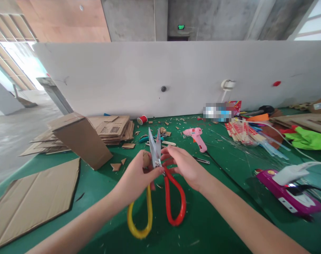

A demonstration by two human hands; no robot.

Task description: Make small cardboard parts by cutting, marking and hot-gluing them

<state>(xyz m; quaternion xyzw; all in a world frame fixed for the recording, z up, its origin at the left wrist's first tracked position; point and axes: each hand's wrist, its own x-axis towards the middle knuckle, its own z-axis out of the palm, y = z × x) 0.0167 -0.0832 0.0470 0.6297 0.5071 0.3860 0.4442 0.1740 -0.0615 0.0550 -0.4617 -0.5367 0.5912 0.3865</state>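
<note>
A pair of scissors [176, 221] with one red and one yellow handle is held over the green table, blades pointing away and slightly apart. My left hand [135, 173] is closed round it near the pivot, the thumb lying across the metal. A small round brown piece [146, 158], which looks like cardboard, shows at my left fingers. Just right of the blades is my right hand [185, 164], its fingers apart and loosely curved. Whether its fingertips touch the scissors I cannot tell.
Behind the hands lie a pink glue gun [197, 137], a utility knife [202, 160] and a red thread spool [142, 120]. Cardboard sheets [36, 197] and a folded cardboard piece [79, 141] are at left. A purple power strip [268, 180] with cables sits at right.
</note>
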